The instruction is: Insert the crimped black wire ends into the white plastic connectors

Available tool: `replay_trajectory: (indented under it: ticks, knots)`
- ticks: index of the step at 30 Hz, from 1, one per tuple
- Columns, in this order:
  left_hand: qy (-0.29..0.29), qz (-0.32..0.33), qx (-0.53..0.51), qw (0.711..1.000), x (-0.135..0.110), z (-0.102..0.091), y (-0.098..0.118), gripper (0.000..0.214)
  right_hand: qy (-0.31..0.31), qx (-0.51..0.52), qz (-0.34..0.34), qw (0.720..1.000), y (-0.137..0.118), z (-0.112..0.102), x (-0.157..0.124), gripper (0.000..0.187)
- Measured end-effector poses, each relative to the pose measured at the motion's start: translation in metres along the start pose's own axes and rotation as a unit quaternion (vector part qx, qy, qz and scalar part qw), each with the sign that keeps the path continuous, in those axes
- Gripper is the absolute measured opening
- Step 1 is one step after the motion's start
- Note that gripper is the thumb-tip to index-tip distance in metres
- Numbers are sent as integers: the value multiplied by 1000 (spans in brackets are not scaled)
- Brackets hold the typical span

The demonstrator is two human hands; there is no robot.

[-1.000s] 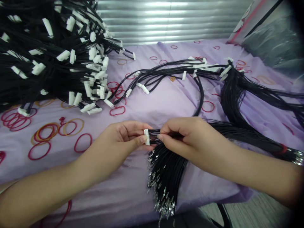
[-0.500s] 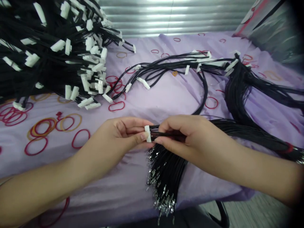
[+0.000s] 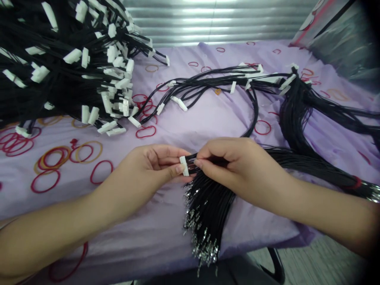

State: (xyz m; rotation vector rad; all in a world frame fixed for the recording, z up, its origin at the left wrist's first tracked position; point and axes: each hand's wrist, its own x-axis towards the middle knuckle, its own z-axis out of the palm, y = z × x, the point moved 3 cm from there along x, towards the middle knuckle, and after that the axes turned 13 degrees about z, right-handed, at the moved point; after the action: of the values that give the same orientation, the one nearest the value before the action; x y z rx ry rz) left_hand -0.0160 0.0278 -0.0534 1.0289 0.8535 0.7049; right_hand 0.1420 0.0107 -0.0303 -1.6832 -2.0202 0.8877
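My left hand point(image 3: 151, 168) pinches a small white connector point(image 3: 184, 166) between thumb and fingers. My right hand point(image 3: 234, 166) is closed on thin black wires point(image 3: 198, 160) that run into that connector, fingertips right against it. Below both hands a thick bundle of black wires with bare metal terminals point(image 3: 204, 221) fans out over the table's front edge.
A big heap of finished black harnesses with white connectors point(image 3: 65, 63) fills the back left. More harnesses point(image 3: 225, 81) and a black wire bundle point(image 3: 299, 114) lie at the back right. Red and yellow rubber bands point(image 3: 56, 158) dot the purple cloth point(image 3: 208, 122). A corrugated metal wall stands behind.
The hands stay together at the connector; my right fingertips have closed up a little toward it. The view has dropped slightly since one second ago.
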Motion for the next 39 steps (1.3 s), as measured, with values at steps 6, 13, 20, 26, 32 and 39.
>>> replay_trajectory:
  ticks: [6, 13, 20, 26, 32, 39]
  knots:
    - [-4, -7, -4, 1000, -3, -2, -3, 14, -18, 14, 3, 1000, 2, 0, 2, 16]
    - [-7, -4, 5, 1000, 1, 2, 3, 13, -37, 20, 25, 999, 3, -2, 0, 12]
    - [1, -11, 26, 1000, 0, 6, 3, 14, -44, 3, 37, 998, 0, 1, 0, 16]
    - [-6, -4, 20, 1000, -1, 4, 4, 14, -33, 6, 22, 999, 4, -1, 2, 11]
    - [12, -10, -1, 1000, -2, 3, 5, 15, 44, -104, -142, 983, 2, -8, -5, 9]
    - [5, -15, -27, 999, 0, 0, 2, 13, 78, -284, -270, 917, -5, -9, -10, 26]
